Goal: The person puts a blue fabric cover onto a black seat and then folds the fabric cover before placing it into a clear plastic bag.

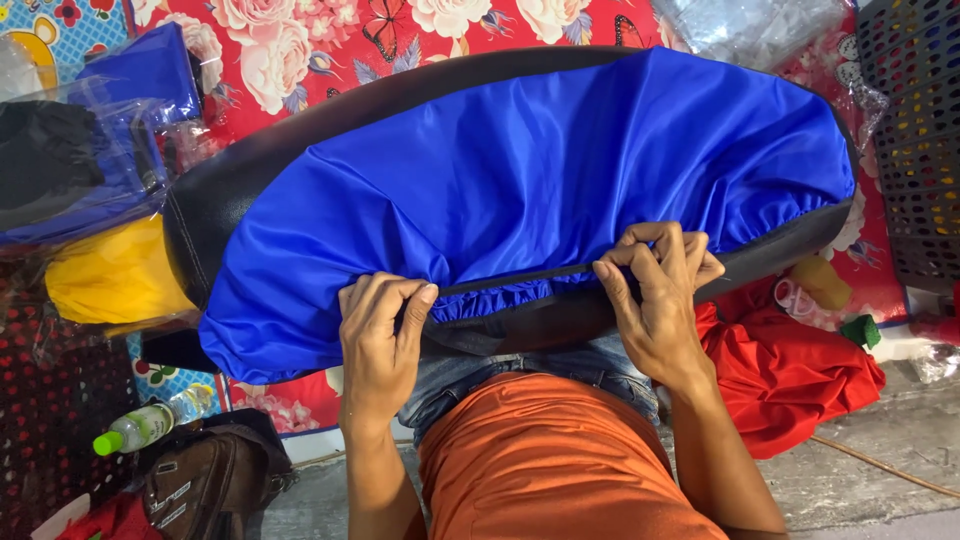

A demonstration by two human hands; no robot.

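Orange cloth fills the lower centre of the frame, worn by the person, with a denim waistband just above it. Both hands work the near edge of a blue elasticated cover stretched over a black padded seat, which spans the middle of the frame. The left hand pinches the gathered hem between thumb and curled fingers. The right hand does the same, fingers bent and pressed together on the hem.

Step in hand, judged from the hem position: seating the elastic edge under the seat rim. The next move calls for an even pull along the hem, since the fabric bunches at lower left.

Surface: a red floral sheet lies under the seat. Red fabric lies at right, a yellow bundle at left, a green-capped bottle and brown bag at lower left, black crates at upper right. Bare concrete floor shows at lower right.
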